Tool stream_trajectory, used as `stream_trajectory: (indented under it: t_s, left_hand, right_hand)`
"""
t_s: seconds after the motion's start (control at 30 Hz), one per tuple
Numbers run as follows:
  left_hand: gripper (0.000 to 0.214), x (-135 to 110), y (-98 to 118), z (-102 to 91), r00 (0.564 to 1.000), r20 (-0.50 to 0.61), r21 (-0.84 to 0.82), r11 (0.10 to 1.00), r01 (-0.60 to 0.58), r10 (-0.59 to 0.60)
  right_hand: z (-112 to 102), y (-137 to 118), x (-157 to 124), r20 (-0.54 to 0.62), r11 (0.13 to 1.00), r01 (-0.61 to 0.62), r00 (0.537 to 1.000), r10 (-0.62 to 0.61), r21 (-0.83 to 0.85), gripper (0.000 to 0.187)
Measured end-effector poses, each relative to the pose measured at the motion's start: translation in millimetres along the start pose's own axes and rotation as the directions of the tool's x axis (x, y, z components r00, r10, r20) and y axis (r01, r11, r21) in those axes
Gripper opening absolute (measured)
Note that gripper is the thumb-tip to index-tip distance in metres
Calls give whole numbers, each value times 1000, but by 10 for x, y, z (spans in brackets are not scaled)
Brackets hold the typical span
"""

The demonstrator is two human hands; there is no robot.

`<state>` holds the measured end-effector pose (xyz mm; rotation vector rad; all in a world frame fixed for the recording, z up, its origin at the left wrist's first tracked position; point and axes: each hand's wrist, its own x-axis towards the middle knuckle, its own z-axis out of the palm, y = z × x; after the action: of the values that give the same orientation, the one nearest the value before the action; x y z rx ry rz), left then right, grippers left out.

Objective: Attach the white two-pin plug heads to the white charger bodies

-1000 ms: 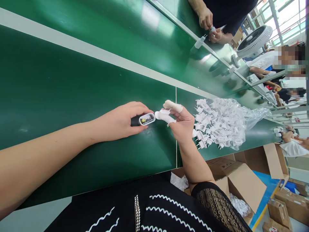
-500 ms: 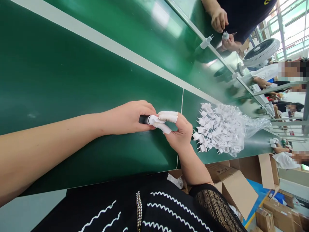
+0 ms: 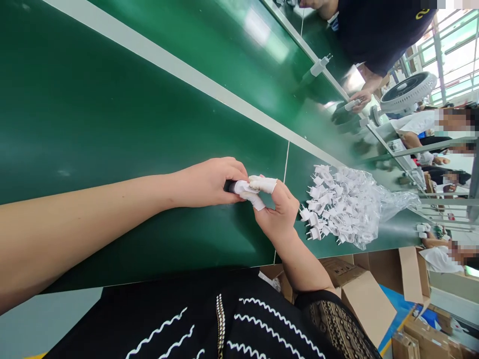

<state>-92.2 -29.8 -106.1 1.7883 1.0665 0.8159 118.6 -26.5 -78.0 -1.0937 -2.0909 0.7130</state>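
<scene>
Close in front of my body, above the green tabletop (image 3: 123, 119), my two hands meet at a small white plastic piece (image 3: 241, 187) with a dark end. My left hand (image 3: 209, 183) reaches in from the left, its fingers wrapped round the dark end. White finger covers sit on the thumb and forefinger of my right hand (image 3: 279, 204), which pinch the white end from the other side. Fingers hide most of the piece, so its exact kind is unclear. Right of my right hand lies a heap of white plug adapters (image 3: 333, 204), spilling from a clear plastic bag (image 3: 389, 199).
A metal rail (image 3: 340, 89) divides the bench, with one white plug adapter (image 3: 320, 66) standing on it. Across it, a co-worker's hand (image 3: 361, 99) holds a white adapter near a fan (image 3: 407, 93). Open cardboard boxes (image 3: 368, 304) stand below the table's edge at right.
My hands keep their grip on the white piece, with only slight movement. The co-worker's hands have parted, and one has carried an adapter over toward the rail near the fan.
</scene>
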Motion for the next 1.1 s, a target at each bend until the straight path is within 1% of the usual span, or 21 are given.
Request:
stream_trajectory:
  t_s: [0.07, 0.1, 0.2, 0.3, 0.4, 0.5, 0.63, 0.83, 0.97, 1.1]
  left_hand:
    - [27, 1, 8, -3, 1000, -1, 9, 1000, 4, -4]
    - [28, 2, 14, -7, 1000, 2, 17, 1000, 9, -9]
    - [30, 5, 28, -20, 1000, 16, 30, 999, 25, -26]
    - [33, 12, 34, -30, 999, 34, 30, 999, 31, -32]
    - [36, 19, 33, -34, 998, 52, 33, 999, 41, -43]
    - [36, 23, 37, -33, 997, 53, 25, 998, 53, -54]
    - [34, 22, 44, -29, 998, 44, 19, 999, 44, -45]
    - [32, 12, 52, -33, 998, 44, 13, 999, 43, -44]
    - [33, 16, 54, -27, 998, 46, 13, 999, 42, -42]
    - [31, 19, 62, -23, 999, 37, 13, 999, 38, -38]
  right_hand:
    - [20, 5, 1, -4, 998, -29, 1000, 29, 52, 11]
    - [26, 3, 4, -18, 997, -20, 1000, 22, 75, 11]
    - [19, -28, 11, -85, 990, 103, 992, -94, 98, 6]
    - [-13, -74, 7, -146, 972, 227, 965, -218, 51, 8]
    - [-31, -91, 7, -192, 962, 266, 949, -251, 55, 11]
    - [-15, -75, 20, -174, 960, 275, 949, -263, 48, 12]
    - [17, -49, 43, -130, 961, 276, 952, -277, -24, 7]
    - [-17, -60, 59, -93, 947, 299, 946, -310, -116, 8]
    - [-55, -84, 67, -35, 952, 257, 963, -266, -164, 5]
    - [-33, -82, 55, -60, 963, 224, 970, -235, -151, 5]
